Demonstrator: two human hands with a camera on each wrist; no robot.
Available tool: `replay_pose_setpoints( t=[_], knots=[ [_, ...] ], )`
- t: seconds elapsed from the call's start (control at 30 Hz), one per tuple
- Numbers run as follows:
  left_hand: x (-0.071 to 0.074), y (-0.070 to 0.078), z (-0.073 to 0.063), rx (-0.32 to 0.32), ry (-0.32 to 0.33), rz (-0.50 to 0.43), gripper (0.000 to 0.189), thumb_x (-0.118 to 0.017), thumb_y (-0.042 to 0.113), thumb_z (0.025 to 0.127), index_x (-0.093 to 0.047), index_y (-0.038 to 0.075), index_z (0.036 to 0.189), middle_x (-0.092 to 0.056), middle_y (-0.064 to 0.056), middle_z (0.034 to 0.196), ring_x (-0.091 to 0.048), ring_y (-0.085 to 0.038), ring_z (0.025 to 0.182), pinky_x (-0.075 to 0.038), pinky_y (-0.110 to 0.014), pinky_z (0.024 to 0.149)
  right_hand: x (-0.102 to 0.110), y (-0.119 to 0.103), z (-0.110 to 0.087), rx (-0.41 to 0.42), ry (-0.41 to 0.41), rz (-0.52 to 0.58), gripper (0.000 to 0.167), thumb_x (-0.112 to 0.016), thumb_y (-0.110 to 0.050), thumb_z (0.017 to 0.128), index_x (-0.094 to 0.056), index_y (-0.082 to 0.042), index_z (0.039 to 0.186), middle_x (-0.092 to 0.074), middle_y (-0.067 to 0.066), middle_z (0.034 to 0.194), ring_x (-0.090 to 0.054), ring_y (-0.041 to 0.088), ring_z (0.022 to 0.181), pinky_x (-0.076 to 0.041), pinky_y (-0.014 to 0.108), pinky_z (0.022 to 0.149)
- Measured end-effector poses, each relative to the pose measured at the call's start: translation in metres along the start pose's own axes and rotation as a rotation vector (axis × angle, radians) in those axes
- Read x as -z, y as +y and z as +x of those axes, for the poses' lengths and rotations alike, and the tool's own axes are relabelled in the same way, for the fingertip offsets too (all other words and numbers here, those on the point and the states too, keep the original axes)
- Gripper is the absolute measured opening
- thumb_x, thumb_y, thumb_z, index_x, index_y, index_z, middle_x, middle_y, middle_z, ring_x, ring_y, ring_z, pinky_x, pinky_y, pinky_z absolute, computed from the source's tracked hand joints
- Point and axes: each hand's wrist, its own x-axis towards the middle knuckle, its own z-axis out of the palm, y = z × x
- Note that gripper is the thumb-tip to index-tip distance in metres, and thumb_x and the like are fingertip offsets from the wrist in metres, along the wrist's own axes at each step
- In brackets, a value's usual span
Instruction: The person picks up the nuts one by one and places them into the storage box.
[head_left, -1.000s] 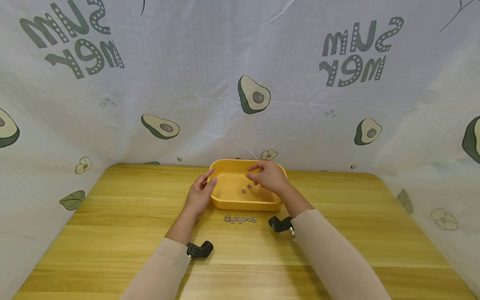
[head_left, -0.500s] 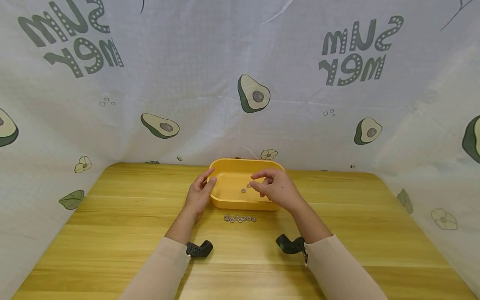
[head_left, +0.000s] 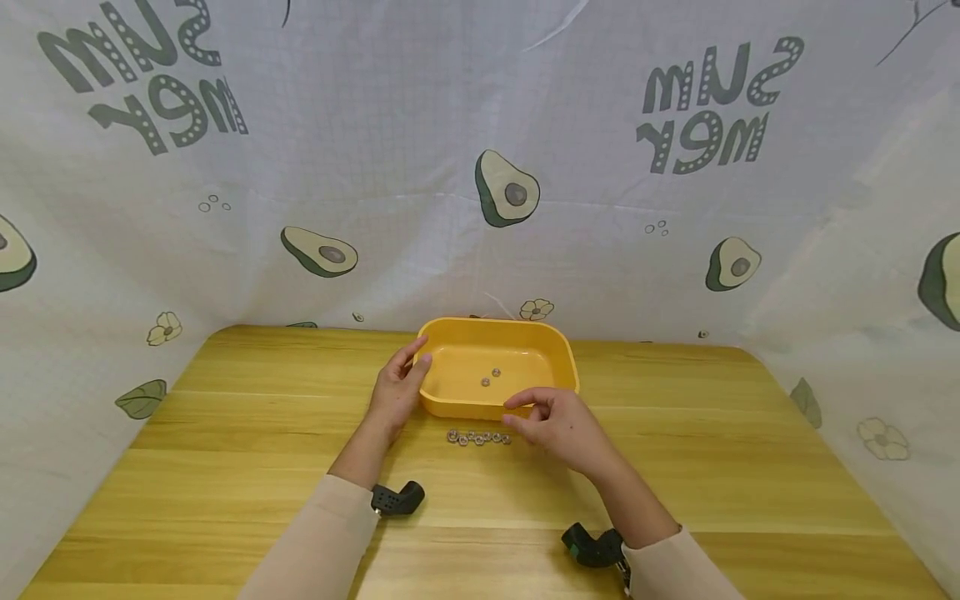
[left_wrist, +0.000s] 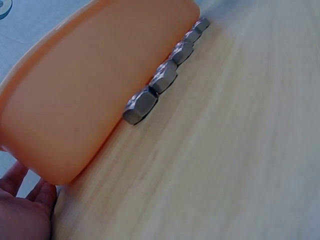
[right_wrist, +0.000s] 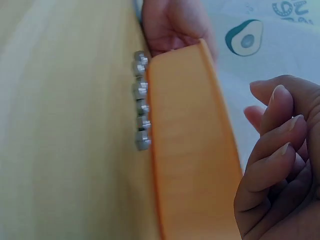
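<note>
The yellow tray (head_left: 465, 410) has wide worktop (head_left: 697, 433) both sides. The left hand (head_left: 393, 397) touches its edge, fingers loose; the right hand (head_left: 566, 429), fingers a bit apart, has moved back beside the front nuts (head_left: 480, 440).

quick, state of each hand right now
Left hand: open, touching the yellow tray.
Right hand: open, holding nothing visible, near the metal nuts.

Reads "SUM" over "mer" in gray-green letters (head_left: 699, 142), mirrored, running right to left. Printed 2 times across the white cloth (head_left: 405, 108) at the back, at upper left and upper right. In the right wrist view, partly cut off.
</note>
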Motion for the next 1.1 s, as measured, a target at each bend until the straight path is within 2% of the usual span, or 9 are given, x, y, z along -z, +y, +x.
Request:
replay_pose_setpoints(
  t=[0.27,0.4,0.6,0.83,1.1],
  knots=[
    [0.003,0.000,0.000,0.018,0.011,0.011,0.046,-0.058,0.029,0.106,-0.051,0.022,0.151,-0.039,-0.008,0.162,-0.047,-0.031,0.143,-0.043,-0.049,0.117,-0.009,0.022,-0.001,-0.037,-0.112,0.014,0.030,-0.080,-0.024,0.089,-0.074,-0.005,0.111,-0.056,0.000,0.066,-0.045,0.012,0.054,-0.037,0.022,0.047],
    [0.003,0.000,0.000,0.024,0.004,0.020,0.046,-0.057,0.030,0.106,-0.051,0.024,0.151,-0.039,-0.007,0.162,-0.046,-0.031,0.144,-0.043,-0.048,0.117,-0.011,0.029,-0.001,-0.068,-0.127,0.037,0.032,-0.080,-0.022,0.089,-0.072,-0.004,0.115,-0.057,0.000,0.069,-0.046,0.012,0.055,-0.039,0.023,0.048],
    [0.001,0.001,0.000,0.019,-0.003,0.020,0.046,-0.056,0.029,0.106,-0.051,0.023,0.152,-0.039,-0.008,0.162,-0.046,-0.031,0.144,-0.043,-0.049,0.117,-0.018,0.042,0.002,-0.073,-0.101,0.039,0.030,-0.080,-0.019,0.089,-0.072,-0.003,0.113,-0.055,-0.001,0.066,-0.046,0.011,0.052,-0.038,0.021,0.047],
    [0.002,0.001,0.002,0.021,-0.007,0.028,0.046,-0.056,0.032,0.106,-0.050,0.026,0.152,-0.040,-0.008,0.162,-0.047,-0.031,0.143,-0.043,-0.048,0.117,-0.024,0.045,0.004,-0.035,-0.054,-0.035,0.023,-0.080,-0.017,0.088,-0.073,-0.006,0.107,-0.054,-0.001,0.065,-0.046,0.011,0.050,-0.036,0.020,0.045],
    [0.002,0.000,0.001,0.017,-0.012,0.035,0.047,-0.056,0.032,0.106,-0.049,0.025,0.152,-0.037,-0.008,0.163,-0.045,-0.032,0.145,-0.043,-0.048,0.117,-0.028,0.044,0.003,-0.014,0.010,-0.141,0.010,-0.080,-0.019,0.087,-0.075,-0.013,0.093,-0.056,-0.003,0.066,-0.048,0.012,0.057,-0.037,0.021,0.049]
  ],
)
